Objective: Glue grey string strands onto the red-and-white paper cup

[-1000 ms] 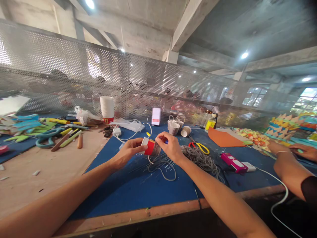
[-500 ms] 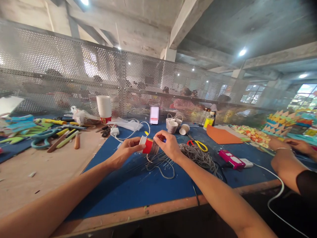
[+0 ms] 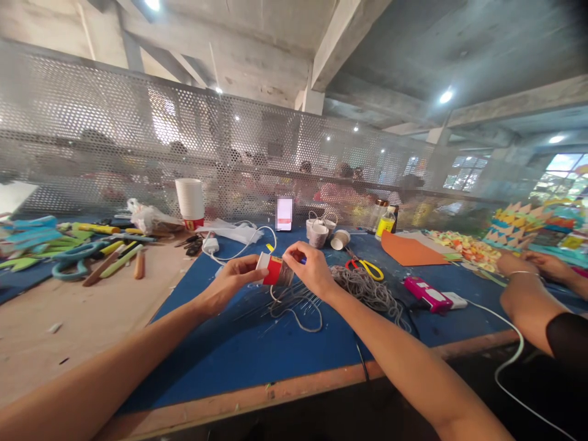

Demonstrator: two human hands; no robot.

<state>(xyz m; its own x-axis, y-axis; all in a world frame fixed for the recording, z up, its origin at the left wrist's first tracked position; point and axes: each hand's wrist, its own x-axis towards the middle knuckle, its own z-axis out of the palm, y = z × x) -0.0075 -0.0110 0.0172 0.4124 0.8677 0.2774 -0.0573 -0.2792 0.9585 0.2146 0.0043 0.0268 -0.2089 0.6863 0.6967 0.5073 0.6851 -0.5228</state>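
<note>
My left hand (image 3: 232, 280) is closed on the white rim end of a red and white paper cup (image 3: 272, 271), which lies tilted on its side in the air. Grey cord (image 3: 285, 275) is wound round the cup's right end, and a loose length of it trails down to the blue mat. At that end my right hand (image 3: 309, 264) is pinched close against the cord. A small blue thing (image 3: 303, 260) shows by its fingers; what exactly they grip is hidden. Thin wires (image 3: 298, 297) and a heap of grey cord (image 3: 367, 288) lie below and to the right.
Scissors (image 3: 371, 269) with yellow and red handles, cord-covered cups (image 3: 316, 233) and a phone (image 3: 284, 214) stand or lie behind. A cup stack (image 3: 190, 199) and tools (image 3: 110, 257) are left. A pink device (image 3: 427, 294) and orange paper (image 3: 411, 250) lie right, near a co-worker's arm (image 3: 523, 291).
The view has shifted very slightly. Both hands stay at the cup in nearly the same pose, with no clear change in grip.
</note>
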